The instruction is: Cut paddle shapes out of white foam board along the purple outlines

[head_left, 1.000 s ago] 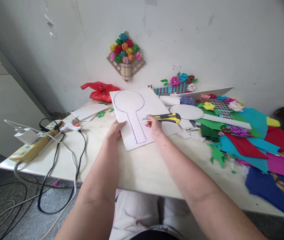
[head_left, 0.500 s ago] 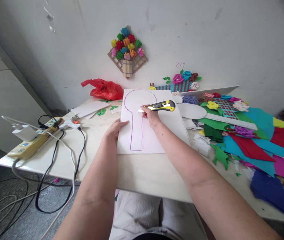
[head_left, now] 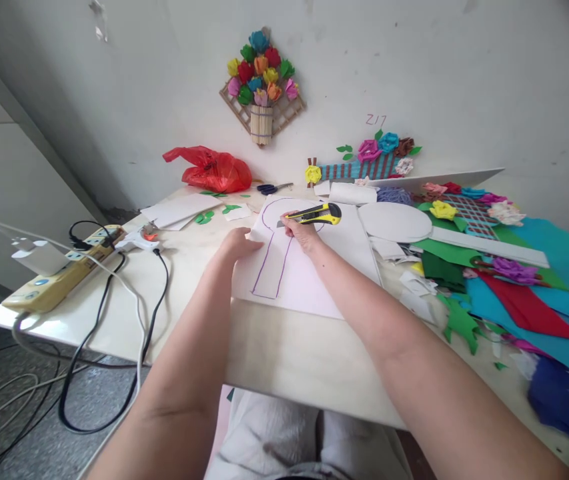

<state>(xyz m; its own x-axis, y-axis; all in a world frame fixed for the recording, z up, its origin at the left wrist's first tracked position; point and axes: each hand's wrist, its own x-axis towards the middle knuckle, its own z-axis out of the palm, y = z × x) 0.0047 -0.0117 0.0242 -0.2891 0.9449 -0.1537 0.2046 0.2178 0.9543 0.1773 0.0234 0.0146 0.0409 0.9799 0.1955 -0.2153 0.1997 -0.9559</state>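
Observation:
In my right hand (head_left: 300, 232) is a yellow-and-black utility knife (head_left: 321, 214), its blade end toward the left above a white board (head_left: 314, 280). On the board, a purple outline (head_left: 284, 268) shows a rounded top and a long straight-sided stem. My left hand (head_left: 242, 244) grips the board's left edge, thumb over the top face; the other fingers are partly hidden. The board rests on the table in front of me. Right of it lies a white paddle-shaped piece (head_left: 394, 222) with a long strip.
A power strip (head_left: 59, 273), cables and a white glue gun (head_left: 139, 240) occupy the left side. Behind are a red plastic bag (head_left: 219, 172) and dark scissors (head_left: 273, 189). Coloured felt sheets (head_left: 524, 307) and scraps crowd the right. Paper flowers (head_left: 261, 73) hang on the wall.
The board has come down flatter and turned clockwise, its far end swinging right. My left hand stays at its left edge. The knife remains in my right hand, and the camera view has shifted.

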